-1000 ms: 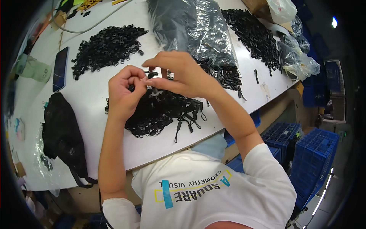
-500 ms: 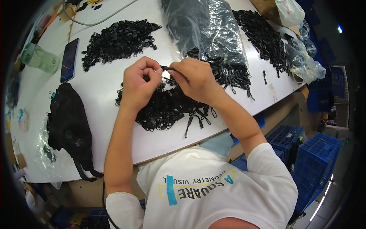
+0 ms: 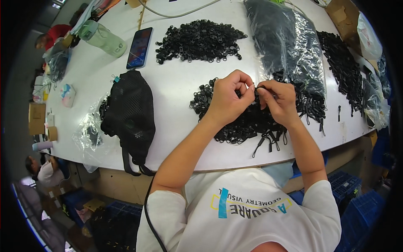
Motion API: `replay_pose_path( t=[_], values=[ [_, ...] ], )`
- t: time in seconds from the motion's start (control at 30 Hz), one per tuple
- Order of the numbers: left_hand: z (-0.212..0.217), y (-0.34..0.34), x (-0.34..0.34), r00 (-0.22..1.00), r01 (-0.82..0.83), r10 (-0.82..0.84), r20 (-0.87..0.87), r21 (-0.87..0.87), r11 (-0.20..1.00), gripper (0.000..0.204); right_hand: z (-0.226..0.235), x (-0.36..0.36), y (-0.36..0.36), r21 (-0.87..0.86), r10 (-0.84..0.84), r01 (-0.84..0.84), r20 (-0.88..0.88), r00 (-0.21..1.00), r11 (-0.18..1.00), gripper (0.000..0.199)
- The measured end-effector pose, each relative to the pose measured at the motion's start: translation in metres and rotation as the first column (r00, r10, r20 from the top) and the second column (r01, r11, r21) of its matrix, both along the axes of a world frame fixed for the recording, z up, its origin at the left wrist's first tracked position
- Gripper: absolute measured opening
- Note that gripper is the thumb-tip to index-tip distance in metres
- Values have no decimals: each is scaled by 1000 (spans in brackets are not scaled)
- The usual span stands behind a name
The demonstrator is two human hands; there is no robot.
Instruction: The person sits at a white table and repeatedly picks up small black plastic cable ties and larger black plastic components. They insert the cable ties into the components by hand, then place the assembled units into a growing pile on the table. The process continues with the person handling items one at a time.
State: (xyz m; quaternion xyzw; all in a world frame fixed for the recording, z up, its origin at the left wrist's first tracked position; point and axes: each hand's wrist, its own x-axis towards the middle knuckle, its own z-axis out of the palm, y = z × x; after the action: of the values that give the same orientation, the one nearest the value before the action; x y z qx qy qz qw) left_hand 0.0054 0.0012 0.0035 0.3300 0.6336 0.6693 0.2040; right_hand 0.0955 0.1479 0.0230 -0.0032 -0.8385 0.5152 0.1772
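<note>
My left hand [image 3: 231, 97] and my right hand [image 3: 278, 101] meet fingertip to fingertip above a pile of small black zipper sliders [image 3: 235, 133]. Thumb and forefinger of the right hand pinch a black cord zipper pull, mostly covered by the fingers. The left fingers are closed too; whatever they hold is too small and hidden to make out. Several zipper pulls with cord loops [image 3: 261, 140] lie at the near edge of that pile. More zipper pulls [image 3: 311, 105] spread out beside my right hand, at the mouth of a clear plastic bag [image 3: 289, 42] of dark contents.
Farther back lies another heap of zipper sliders [image 3: 197, 41]. A phone [image 3: 139, 48], a green bottle [image 3: 102, 38] and a black mesh bag [image 3: 131, 111] are on the left. At far right are more black pulls [image 3: 342, 69]; blue crates [image 3: 357, 222] stand below the table.
The view has swung left, so the table appears shifted to the right. Both hands stay together over the pile, and the black piece between them shows less than before.
</note>
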Motion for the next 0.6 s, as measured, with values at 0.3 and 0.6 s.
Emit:
replay_pose_path(
  t=[0.3, 0.6],
  values=[
    [-4, 0, -4, 988, -65, 66, -137, 7, 998, 8, 0, -3, 2, 194, -61, 73, -72, 996, 978, 10],
    [-8, 3, 0, 958, -86, 110, -263, 101, 991, 8, -2, -2, 7, -106, 28, -25, 24, 999, 994, 20]
  ],
)
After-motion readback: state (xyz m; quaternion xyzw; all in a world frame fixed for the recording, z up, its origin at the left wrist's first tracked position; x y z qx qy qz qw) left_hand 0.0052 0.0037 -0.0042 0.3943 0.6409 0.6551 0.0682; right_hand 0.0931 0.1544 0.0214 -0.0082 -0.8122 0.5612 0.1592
